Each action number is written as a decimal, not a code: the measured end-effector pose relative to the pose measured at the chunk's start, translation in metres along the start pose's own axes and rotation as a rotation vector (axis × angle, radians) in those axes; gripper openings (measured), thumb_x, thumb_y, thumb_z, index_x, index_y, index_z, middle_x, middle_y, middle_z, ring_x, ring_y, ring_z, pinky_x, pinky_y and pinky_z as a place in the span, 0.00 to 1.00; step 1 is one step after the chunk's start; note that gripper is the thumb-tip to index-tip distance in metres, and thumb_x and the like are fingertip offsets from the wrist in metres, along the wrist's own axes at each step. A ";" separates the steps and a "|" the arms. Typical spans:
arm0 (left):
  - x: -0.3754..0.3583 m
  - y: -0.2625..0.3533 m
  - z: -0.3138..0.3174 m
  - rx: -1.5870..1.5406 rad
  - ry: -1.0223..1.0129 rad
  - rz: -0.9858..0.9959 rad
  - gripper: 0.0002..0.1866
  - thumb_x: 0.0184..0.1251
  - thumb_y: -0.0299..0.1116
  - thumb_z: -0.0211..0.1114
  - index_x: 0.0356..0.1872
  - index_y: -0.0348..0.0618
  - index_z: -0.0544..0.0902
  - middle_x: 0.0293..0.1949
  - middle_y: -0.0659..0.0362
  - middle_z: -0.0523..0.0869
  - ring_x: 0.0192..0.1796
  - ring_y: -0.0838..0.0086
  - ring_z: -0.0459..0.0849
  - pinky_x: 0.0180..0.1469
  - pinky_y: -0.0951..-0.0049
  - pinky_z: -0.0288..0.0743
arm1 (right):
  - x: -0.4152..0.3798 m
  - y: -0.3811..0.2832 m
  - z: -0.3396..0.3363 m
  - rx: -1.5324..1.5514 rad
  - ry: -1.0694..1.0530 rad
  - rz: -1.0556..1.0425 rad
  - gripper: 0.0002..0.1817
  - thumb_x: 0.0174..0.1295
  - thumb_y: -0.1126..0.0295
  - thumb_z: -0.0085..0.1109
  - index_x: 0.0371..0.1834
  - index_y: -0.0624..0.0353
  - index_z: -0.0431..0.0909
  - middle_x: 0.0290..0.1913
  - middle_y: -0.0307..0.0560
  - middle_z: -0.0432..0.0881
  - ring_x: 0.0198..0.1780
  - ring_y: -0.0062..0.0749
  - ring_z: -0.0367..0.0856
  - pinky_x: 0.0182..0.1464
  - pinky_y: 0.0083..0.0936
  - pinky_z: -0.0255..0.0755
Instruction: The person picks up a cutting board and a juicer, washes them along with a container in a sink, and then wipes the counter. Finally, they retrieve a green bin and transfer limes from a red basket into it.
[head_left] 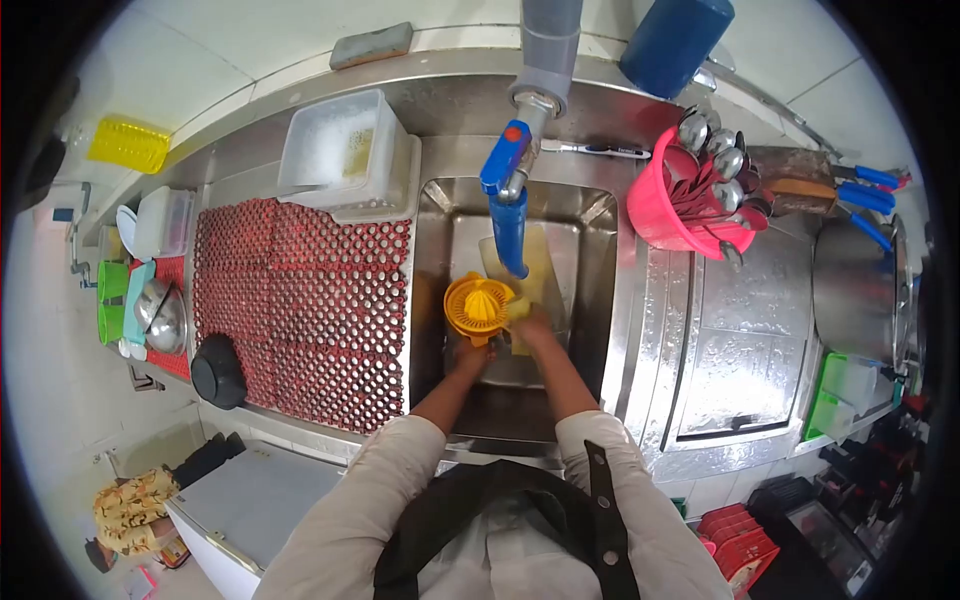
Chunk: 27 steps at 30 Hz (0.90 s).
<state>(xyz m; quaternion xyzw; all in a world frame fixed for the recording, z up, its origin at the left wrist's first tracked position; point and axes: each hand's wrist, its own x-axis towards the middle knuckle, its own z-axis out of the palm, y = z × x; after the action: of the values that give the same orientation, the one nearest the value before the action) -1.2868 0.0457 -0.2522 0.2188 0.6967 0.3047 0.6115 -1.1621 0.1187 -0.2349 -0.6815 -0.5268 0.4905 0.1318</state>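
An orange citrus juicer [478, 305] with a ridged cone is held over the metal sink [585, 340]. My left hand [474, 352] grips it from below, at its near side. Against the juicer's right edge, my right hand [532, 325] holds a yellowish sponge [518, 308]. A blue hose [508, 235] hangs from the tap [507, 160] just above and behind the juicer. Beneath, a pale yellowish flat board [545, 275] lies in the sink.
Left of the sink are a red perforated mat [300, 310], a plastic tub with foam [325, 150] and a black bowl [217, 371]. On the right stand a pink basket of ladles [665, 205] and a large pot [855, 290]. Another person [135, 510] is at the lower left.
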 end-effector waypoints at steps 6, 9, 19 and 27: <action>-0.011 0.039 -0.004 1.015 0.359 0.062 0.14 0.52 0.35 0.57 0.37 0.38 0.70 0.31 0.49 0.81 0.36 0.60 0.82 0.42 0.59 0.71 | 0.034 -0.007 -0.042 0.912 0.173 0.412 0.20 0.47 0.78 0.60 0.46 0.57 0.70 0.31 0.42 0.76 0.27 0.26 0.76 0.28 0.27 0.72; -0.013 0.053 0.001 1.500 0.311 0.255 0.10 0.55 0.33 0.52 0.35 0.39 0.69 0.26 0.54 0.82 0.29 0.66 0.83 0.37 0.63 0.69 | 0.060 0.008 -0.024 0.791 0.446 0.396 0.19 0.48 0.76 0.60 0.45 0.58 0.70 0.33 0.43 0.76 0.29 0.29 0.76 0.32 0.27 0.72; -0.053 0.101 -0.023 0.919 0.115 0.364 0.21 0.41 0.33 0.63 0.39 0.34 0.73 0.29 0.47 0.81 0.34 0.55 0.80 0.40 0.62 0.73 | -0.013 -0.021 -0.027 0.682 0.396 -0.155 0.25 0.49 0.73 0.56 0.52 0.58 0.63 0.52 0.51 0.69 0.49 0.44 0.71 0.49 0.30 0.67; -0.075 0.116 -0.024 0.858 0.232 0.583 0.16 0.41 0.32 0.62 0.34 0.38 0.72 0.24 0.48 0.80 0.29 0.54 0.80 0.33 0.58 0.73 | -0.038 -0.085 -0.025 -0.547 0.069 -0.308 0.19 0.54 0.64 0.50 0.48 0.59 0.68 0.43 0.58 0.73 0.46 0.52 0.72 0.48 0.39 0.66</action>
<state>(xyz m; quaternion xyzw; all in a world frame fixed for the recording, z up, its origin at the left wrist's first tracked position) -1.3070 0.0740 -0.1165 0.5986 0.7321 0.1717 0.2762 -1.1902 0.1297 -0.1435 -0.6199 -0.7316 0.2815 0.0341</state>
